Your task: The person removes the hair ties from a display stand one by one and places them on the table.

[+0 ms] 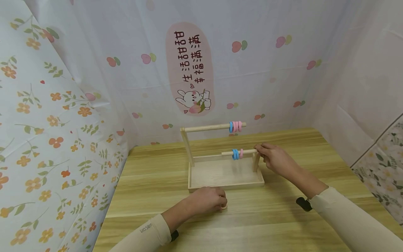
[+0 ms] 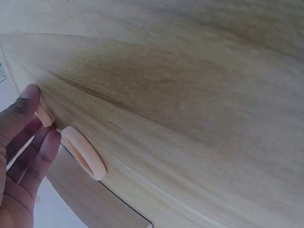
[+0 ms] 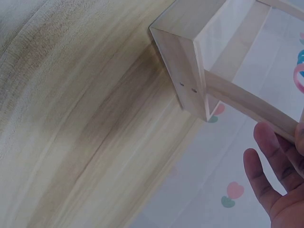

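Note:
A wooden rack [image 1: 220, 175] has a shallow tray base, two upright posts and two rods. My right hand [image 1: 277, 157] grips the top of its shorter right post [image 3: 251, 102], at the end of the lower rod. In front of the tray, my left hand [image 1: 206, 200] is low over the table. Its thumb and fingers pinch a peach hair tie [image 2: 43, 115], partly hidden by them. Right by those fingertips lies a second peach hair tie [image 2: 84, 153]. Blue hair ties [image 1: 235, 154] and a pink one [image 1: 241, 153] hang on the lower rod.
More hair ties, a blue one [image 1: 231, 127] and several pink ones [image 1: 237, 126], hang near the free end of the upper rod [image 1: 207, 128]. The rack stands on a wood-grain table [image 1: 151, 182]. Patterned cloth [image 1: 252, 77] lines the back and sides.

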Demonstrator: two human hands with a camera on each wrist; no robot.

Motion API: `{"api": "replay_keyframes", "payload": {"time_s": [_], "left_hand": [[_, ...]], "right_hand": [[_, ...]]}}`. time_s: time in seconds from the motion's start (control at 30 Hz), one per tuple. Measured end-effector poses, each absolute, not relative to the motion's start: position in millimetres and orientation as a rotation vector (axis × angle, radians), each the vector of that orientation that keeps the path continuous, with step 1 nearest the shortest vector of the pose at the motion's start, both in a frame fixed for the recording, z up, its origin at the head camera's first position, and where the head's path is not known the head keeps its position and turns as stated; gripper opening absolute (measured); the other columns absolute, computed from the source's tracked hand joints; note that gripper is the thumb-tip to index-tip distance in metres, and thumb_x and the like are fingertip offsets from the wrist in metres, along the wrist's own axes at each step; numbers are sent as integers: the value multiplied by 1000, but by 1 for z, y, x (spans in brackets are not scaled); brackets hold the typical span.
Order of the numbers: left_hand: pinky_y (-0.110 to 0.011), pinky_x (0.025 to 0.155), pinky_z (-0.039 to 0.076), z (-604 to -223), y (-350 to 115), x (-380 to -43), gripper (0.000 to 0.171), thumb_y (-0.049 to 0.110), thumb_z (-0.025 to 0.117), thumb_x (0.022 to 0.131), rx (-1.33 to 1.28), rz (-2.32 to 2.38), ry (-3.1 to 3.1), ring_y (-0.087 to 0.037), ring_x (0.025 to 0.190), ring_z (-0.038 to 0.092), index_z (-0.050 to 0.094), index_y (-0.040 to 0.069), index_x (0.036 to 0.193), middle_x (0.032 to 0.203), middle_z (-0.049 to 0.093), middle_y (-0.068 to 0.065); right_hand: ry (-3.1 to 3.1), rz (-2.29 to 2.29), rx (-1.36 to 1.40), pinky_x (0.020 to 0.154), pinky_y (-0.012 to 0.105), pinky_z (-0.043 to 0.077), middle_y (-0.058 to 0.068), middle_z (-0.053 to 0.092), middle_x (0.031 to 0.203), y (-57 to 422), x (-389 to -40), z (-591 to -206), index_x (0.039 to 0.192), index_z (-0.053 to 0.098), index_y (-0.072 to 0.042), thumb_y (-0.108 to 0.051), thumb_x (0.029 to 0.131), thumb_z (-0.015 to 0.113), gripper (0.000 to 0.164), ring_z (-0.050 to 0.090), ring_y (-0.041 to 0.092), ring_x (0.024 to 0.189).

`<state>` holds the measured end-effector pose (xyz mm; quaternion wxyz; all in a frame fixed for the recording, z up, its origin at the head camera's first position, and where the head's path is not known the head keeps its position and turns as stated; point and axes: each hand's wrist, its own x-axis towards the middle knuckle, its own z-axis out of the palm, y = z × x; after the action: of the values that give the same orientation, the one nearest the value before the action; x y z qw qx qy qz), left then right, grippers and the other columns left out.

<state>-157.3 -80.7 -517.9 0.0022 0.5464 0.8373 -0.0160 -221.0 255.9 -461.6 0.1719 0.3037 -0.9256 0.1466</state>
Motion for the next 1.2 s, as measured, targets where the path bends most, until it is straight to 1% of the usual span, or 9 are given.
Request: {"api": "replay_keyframes", "payload": {"time_s": [0.07, 0.17, 0.37, 0.67, 0.83, 1.0, 1.2], "left_hand": [[-10, 92, 56, -519, -81, -157, 1, 31, 81, 104, 1721, -60, 2630, 1, 109, 71, 82, 30, 104, 115, 78, 14], [-11, 93, 56, -519, -81, -156, 6, 34, 80, 104, 1706, -72, 2629, 1, 111, 72, 83, 30, 106, 117, 77, 15], [-11, 95, 56, -517, -82, -155, 6, 33, 79, 105, 1689, -69, 2628, 0, 115, 72, 83, 30, 109, 119, 77, 15], [-11, 93, 57, -516, -83, -155, 4, 33, 82, 103, 1718, -66, 2633, 1, 112, 71, 83, 30, 106, 117, 77, 15], [-10, 96, 55, -518, -84, -155, 5, 33, 82, 103, 1732, -47, 2620, 0, 114, 70, 82, 29, 105, 117, 77, 15], [-10, 99, 54, -517, -85, -154, 9, 38, 79, 104, 1747, -60, 2613, 0, 114, 70, 82, 29, 106, 118, 77, 15], [-12, 98, 55, -515, -85, -154, 13, 43, 78, 103, 1720, -73, 2612, -1, 115, 70, 80, 29, 103, 119, 77, 16]], "right_hand": [[-2636, 418, 860, 67, 38, 62, 19, 76, 116, 256, -221, -462, 134, 75, 7, 14, 93, 75, 41, 74, 27, 81], [-2640, 416, 860, 68, 39, 63, 21, 76, 118, 256, -221, -462, 135, 74, 8, 14, 94, 75, 41, 75, 28, 83], [-2626, 404, 868, 69, 40, 64, 21, 76, 118, 256, -221, -462, 134, 74, 8, 14, 93, 75, 40, 76, 30, 84], [-2635, 406, 860, 69, 40, 64, 21, 76, 118, 257, -221, -463, 134, 74, 9, 14, 93, 75, 41, 76, 31, 85], [-2631, 409, 863, 68, 39, 63, 21, 76, 117, 257, -221, -463, 134, 74, 8, 14, 93, 75, 41, 76, 30, 84], [-2636, 408, 860, 69, 41, 64, 22, 76, 118, 256, -221, -462, 133, 74, 8, 14, 93, 75, 41, 77, 31, 86], [-2621, 416, 867, 69, 42, 65, 23, 76, 118, 256, -221, -462, 132, 74, 9, 14, 92, 75, 40, 77, 33, 86]]}}
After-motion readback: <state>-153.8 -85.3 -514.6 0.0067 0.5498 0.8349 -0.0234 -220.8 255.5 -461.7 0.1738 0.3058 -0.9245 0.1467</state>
